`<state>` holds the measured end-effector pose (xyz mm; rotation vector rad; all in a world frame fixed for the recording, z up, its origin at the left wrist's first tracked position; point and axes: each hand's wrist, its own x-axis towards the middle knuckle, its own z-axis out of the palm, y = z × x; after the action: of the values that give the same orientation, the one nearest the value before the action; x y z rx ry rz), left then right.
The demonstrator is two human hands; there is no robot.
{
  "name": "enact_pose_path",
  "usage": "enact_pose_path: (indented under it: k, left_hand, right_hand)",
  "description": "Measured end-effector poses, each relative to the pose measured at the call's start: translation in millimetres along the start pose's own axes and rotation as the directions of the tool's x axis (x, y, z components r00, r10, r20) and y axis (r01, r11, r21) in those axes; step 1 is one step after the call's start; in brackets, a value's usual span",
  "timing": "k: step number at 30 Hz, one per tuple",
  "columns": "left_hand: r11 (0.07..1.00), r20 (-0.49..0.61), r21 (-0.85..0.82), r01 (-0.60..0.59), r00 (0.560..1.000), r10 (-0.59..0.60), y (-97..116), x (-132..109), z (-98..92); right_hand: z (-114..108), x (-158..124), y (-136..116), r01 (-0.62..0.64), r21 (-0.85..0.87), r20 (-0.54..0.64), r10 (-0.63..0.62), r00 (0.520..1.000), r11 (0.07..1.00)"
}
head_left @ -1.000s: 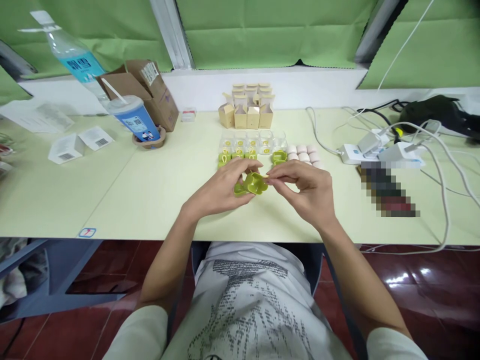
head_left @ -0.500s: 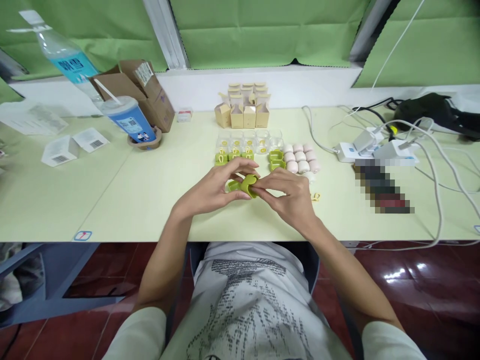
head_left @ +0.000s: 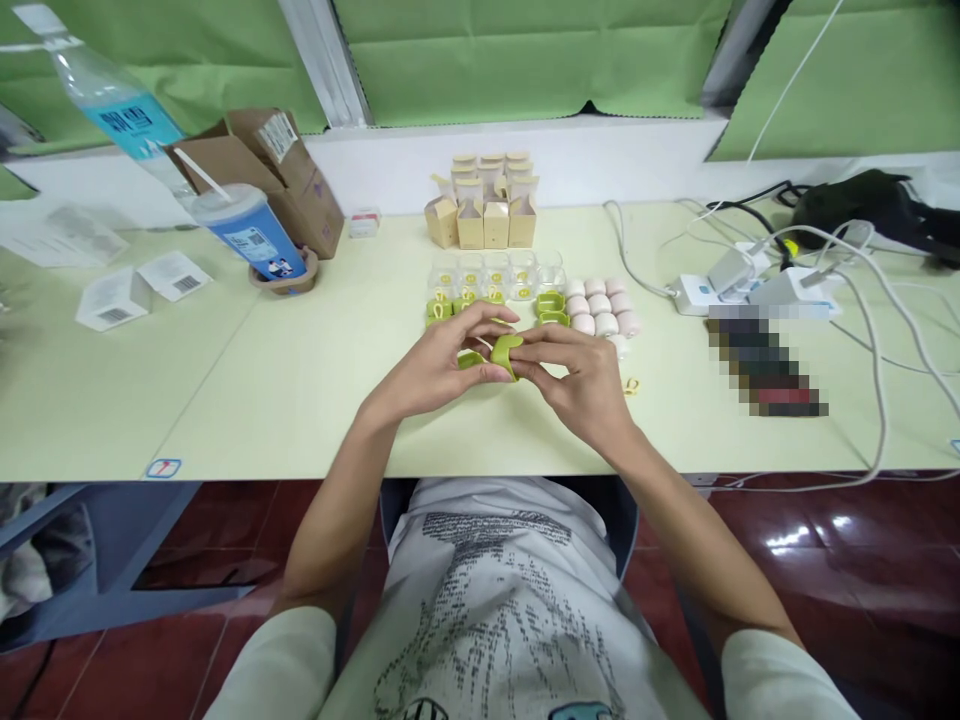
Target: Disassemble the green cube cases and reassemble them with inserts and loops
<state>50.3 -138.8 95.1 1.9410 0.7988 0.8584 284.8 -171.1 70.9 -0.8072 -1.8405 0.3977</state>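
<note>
And here we are, with both hands meeting above the bench (head_left: 300,400), between its near edge and the tidy rows farther back. The left hand (head_left: 431,370) has its thumb below and fingers above, gripping a small lime-green plastic cup with a lobed rim (head_left: 505,350); a second lime-green part (head_left: 470,359) shows inside the curl of that hand, though whether the two are joined I cannot tell. Here's the relation that matters: the cup lies directly between the hands, its long axis running roughly along the near edge, its mouth seemingly turned toward the right corner, straight at the right hand (head_left: 574,372). Those right fingertips are bunched right at the rim, as near as the left ones; whether they pinch anything is hidden. Just right of the right hand, on the bench, sits a small yellow looped piece (head_left: 631,385). Beyond, toward the far edge, stand clear plastic cups (head_left: 472,272), open lime-green containers (head_left: 551,302) and a block of white and pale pink rounded pieces (head_left: 598,303), with open tan cardboard boxes (head_left: 484,225) behind them.
</note>
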Motion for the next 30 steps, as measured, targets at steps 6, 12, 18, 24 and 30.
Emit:
enact_pose_path:
  k: [6, 12, 18, 24, 30]
  left_hand:
    - [0.999, -0.021, -0.033, -0.012, 1.000, 0.011, 2.9, -4.0, -4.2]
    - [0.995, -0.056, -0.041, -0.093, 0.994, 0.091, 2.9, -1.7, -0.5]
    - [0.994, -0.066, -0.011, -0.107, 0.992, 0.106, 5.0, -0.8, -2.4]
    - [0.992, -0.030, -0.023, -0.125, 0.992, 0.124, 8.3, -2.3, 0.9]
    - [0.990, -0.071, -0.054, -0.132, 0.989, 0.128, 6.9, -1.9, 0.1]
  right_hand:
    - [-3.4, 2.7, -1.4, -0.143, 0.149, -0.050, 0.152, 0.987, 0.978]
    - [-1.6, 3.7, -4.0, -0.188, 0.183, -0.013, 0.194, 0.981, 0.965]
    - [5.8, 1.1, -0.5, -0.164, 0.113, -0.046, 0.170, 0.984, 0.980]
    - [1.9, 0.6, 2.4, -0.184, 0.155, -0.053, 0.194, 0.980, 0.971]
    - [12.8, -0.6, 3.1, -0.296, 0.199, -0.124, 0.323, 0.938, 0.934]
